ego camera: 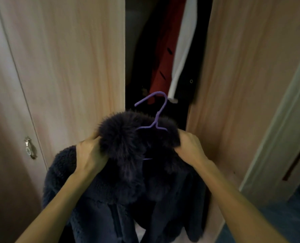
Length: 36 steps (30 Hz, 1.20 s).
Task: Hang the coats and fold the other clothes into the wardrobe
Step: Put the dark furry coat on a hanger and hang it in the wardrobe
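Item: 1 dark navy fluffy fleece coat with a long-pile fur collar (121, 190), fitted on 1 thin purple wire hanger (156, 116) and held up before the gap between the pale wood-grain wardrobe doors (67, 67). Grip: left hand (91, 155) curled round the collar's left side; right hand (189, 148) curled round its right side. The hanger hook stands free between and above the 2 hands. Inside, hanging: 1 red buttoned garment (163, 58), 1 white garment (184, 50), 1 dark garment with a metal eyelet (195, 72). Status, judged: coat on hanger, not yet on the rail, which is out of view; no folded clothes are in view.
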Each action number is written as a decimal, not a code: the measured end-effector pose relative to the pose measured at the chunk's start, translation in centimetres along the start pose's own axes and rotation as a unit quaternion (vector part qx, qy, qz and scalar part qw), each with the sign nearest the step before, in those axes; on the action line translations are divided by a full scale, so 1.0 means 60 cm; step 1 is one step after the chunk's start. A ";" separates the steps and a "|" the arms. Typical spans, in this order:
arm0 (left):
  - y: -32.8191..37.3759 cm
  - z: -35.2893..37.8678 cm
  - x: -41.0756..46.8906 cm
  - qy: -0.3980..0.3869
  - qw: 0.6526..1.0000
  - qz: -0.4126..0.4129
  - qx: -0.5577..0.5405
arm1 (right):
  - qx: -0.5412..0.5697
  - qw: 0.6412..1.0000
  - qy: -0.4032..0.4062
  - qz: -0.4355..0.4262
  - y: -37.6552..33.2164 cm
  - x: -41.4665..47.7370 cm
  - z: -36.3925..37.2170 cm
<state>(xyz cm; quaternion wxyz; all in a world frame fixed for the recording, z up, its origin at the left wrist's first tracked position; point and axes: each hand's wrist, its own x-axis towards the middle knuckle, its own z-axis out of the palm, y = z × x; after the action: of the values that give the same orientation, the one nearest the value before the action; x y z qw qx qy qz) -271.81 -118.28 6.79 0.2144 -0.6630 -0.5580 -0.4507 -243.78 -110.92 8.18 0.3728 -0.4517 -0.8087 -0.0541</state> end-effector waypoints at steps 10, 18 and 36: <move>-0.019 0.017 0.077 -0.167 0.979 0.071 0.090 | -0.084 0.983 0.144 0.072 -0.062 -0.002 -0.016; -0.056 0.048 0.111 -0.228 0.958 0.096 0.144 | -0.121 0.967 0.178 0.139 -0.049 -0.013 -0.020; -0.058 0.271 0.316 -0.275 0.868 0.188 0.369 | 0.069 0.933 0.282 0.213 0.098 0.090 0.033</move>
<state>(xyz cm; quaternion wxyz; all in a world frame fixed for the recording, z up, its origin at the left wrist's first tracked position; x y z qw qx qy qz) -269.80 -94.14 13.73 0.3619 -0.7250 -0.5848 0.0377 -242.05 -102.92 8.86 0.6187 -0.5524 -0.5570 -0.0427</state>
